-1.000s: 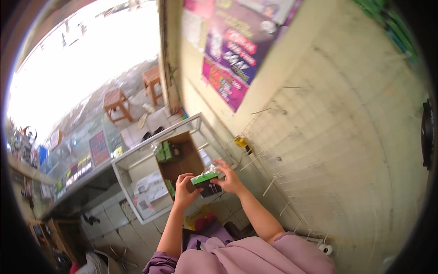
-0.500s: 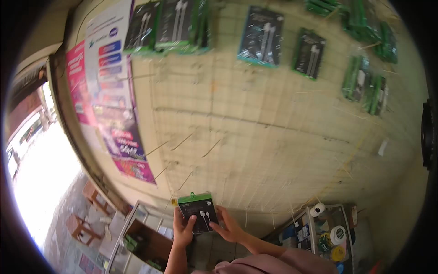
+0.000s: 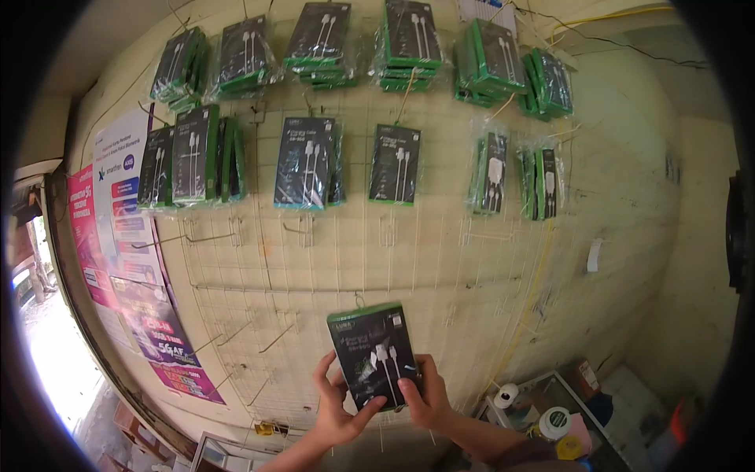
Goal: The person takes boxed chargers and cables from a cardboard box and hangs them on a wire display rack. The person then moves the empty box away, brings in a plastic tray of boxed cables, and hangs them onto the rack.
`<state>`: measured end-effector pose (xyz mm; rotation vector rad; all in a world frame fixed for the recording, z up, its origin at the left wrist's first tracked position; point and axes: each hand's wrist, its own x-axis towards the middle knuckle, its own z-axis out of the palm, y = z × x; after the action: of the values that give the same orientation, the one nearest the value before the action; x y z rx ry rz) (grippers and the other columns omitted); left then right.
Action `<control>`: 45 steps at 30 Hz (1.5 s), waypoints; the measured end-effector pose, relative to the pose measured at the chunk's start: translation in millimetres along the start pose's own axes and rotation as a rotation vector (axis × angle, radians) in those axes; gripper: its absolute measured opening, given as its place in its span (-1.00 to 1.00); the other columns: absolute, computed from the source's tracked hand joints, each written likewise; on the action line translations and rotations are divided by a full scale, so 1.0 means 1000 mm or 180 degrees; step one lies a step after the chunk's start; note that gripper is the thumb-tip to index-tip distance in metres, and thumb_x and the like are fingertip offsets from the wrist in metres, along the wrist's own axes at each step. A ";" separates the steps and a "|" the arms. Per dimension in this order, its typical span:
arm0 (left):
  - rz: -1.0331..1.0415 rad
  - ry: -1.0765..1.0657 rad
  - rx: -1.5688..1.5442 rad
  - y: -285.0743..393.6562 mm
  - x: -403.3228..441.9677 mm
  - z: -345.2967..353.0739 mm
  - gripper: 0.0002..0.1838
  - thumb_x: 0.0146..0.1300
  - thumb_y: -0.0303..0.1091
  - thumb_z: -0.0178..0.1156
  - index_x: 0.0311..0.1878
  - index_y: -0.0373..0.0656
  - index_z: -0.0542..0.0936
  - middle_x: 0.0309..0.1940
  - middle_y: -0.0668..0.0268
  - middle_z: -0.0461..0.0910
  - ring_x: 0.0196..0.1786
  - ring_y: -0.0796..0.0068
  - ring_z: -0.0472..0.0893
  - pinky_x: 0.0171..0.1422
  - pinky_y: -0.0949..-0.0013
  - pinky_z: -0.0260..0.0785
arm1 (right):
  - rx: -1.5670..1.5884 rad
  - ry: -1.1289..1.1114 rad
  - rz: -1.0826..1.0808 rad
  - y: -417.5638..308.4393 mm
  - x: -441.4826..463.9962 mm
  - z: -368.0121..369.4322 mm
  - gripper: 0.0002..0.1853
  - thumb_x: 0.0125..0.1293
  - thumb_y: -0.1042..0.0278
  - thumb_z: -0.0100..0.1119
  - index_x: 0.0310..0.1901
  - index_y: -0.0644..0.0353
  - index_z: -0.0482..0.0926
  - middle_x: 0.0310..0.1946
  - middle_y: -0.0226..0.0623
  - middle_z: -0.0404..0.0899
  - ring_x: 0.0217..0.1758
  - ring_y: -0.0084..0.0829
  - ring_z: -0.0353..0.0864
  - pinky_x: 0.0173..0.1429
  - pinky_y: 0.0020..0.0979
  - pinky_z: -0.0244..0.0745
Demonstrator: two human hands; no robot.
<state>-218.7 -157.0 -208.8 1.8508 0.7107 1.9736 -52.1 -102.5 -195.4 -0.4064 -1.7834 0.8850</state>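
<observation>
Between both hands I hold a black and green charging cable box [image 3: 366, 346], upright and tilted slightly, its printed front with white plugs turned to me. My left hand [image 3: 340, 409] grips its lower left edge, the thumb across the bottom of the front. On the lower right edge is my right hand [image 3: 429, 397], its thumb pressed on the front. The fingers behind the box are partly hidden. Above it, similar boxes hang on the wire wall grid, among them a cable box with a blue edge [image 3: 303, 165] and a single green-edged cable box [image 3: 395, 167].
Bare metal hooks [image 3: 277, 337] stick out from the wire grid [image 3: 464, 267]. Posters [image 3: 130, 212] cover the wall at left, beside a bright doorway [image 3: 51, 354]. At lower right, a glass case [image 3: 543, 393] carries jars and a white roll [image 3: 507, 393].
My view has tilted up, bringing more of the hanging boxes into sight. Both hands have raised the box higher against the wall grid, and it appears larger.
</observation>
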 end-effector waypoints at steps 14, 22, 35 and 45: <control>0.1181 -0.0265 0.1261 0.073 0.230 0.036 -0.11 0.38 -0.48 0.17 0.61 0.07 -0.16 0.14 0.06 0.44 -0.19 0.46 0.69 -0.54 0.52 0.51 | 0.0913 0.0583 -0.1222 -0.087 0.193 -0.065 -0.65 0.52 0.07 0.04 -0.05 0.24 0.31 -0.39 -0.31 0.56 -0.54 -0.62 0.57 -0.61 -0.57 0.43; 0.1020 -0.0198 0.1410 0.081 0.287 0.033 -0.17 0.44 -0.42 0.11 0.61 0.06 -0.16 0.13 0.10 0.48 -0.21 0.48 0.66 -0.52 0.47 0.55 | 0.0668 0.0975 -0.1407 -0.092 0.265 -0.067 -0.60 0.48 0.04 0.12 -0.07 0.28 0.37 -0.47 -0.25 0.60 -0.64 -0.54 0.58 -0.68 -0.52 0.37; 0.0494 -0.0183 0.1257 0.048 0.318 0.023 -0.18 0.41 -0.38 0.16 0.58 0.04 -0.09 0.18 -0.04 0.48 -0.18 0.27 0.69 -0.45 0.34 0.62 | 0.0562 0.1110 -0.1055 -0.068 0.298 -0.070 -0.55 0.44 0.02 0.17 -0.07 0.34 0.39 -0.50 -0.19 0.58 -0.73 -0.42 0.57 -0.76 -0.44 0.32; 0.0413 0.0240 0.2578 -0.047 0.334 -0.004 -0.13 0.35 -0.36 0.21 0.60 0.11 -0.07 0.05 -0.08 0.50 0.06 0.07 0.60 -0.28 0.21 0.64 | 0.0632 0.1081 -0.0325 -0.007 0.320 -0.064 -0.50 0.44 0.02 0.18 0.07 0.35 0.36 -0.32 -0.10 0.64 -0.57 -0.26 0.70 -0.66 -0.43 0.52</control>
<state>-257.9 69.8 38.4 2.2854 1.6333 1.9994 -117.1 123.2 31.8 -0.3127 -1.3800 0.8556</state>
